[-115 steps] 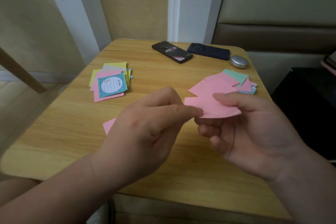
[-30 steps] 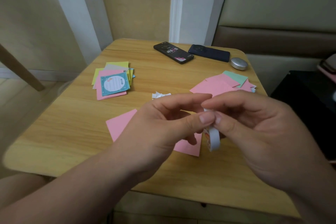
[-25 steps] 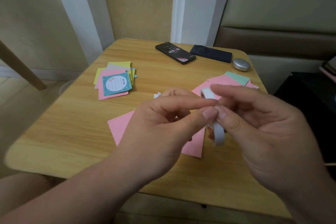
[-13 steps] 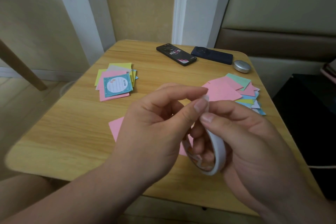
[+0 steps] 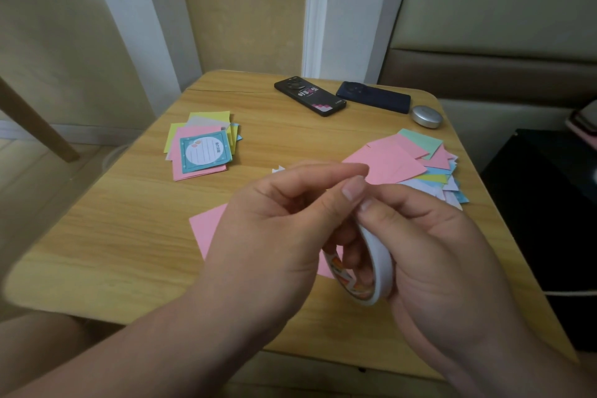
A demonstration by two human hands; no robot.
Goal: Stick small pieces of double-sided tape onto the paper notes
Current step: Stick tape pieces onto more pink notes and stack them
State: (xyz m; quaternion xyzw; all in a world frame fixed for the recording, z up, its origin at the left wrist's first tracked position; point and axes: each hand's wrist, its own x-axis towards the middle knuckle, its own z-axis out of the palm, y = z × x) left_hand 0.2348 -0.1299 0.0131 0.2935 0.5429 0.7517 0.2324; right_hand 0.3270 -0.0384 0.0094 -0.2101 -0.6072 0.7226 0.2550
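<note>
A person's right hand (image 5: 436, 252) grips a tape roll (image 5: 378, 265) above the near side of the table (image 5: 97, 252). The left hand (image 5: 274, 226) pinches at the roll's top, apparently working the tape end loose; no piece looks torn off yet. One pink note (image 5: 206, 226) lies beneath, seemingly next. Farther back sit a loose pile of notes (image 5: 387, 161) and a neat stack (image 5: 200, 152); which already carry tape cannot be told.

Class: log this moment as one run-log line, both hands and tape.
right hand: holds tape roll | left hand: pinches at roll's top | pink note: flat on table beneath hands
</note>
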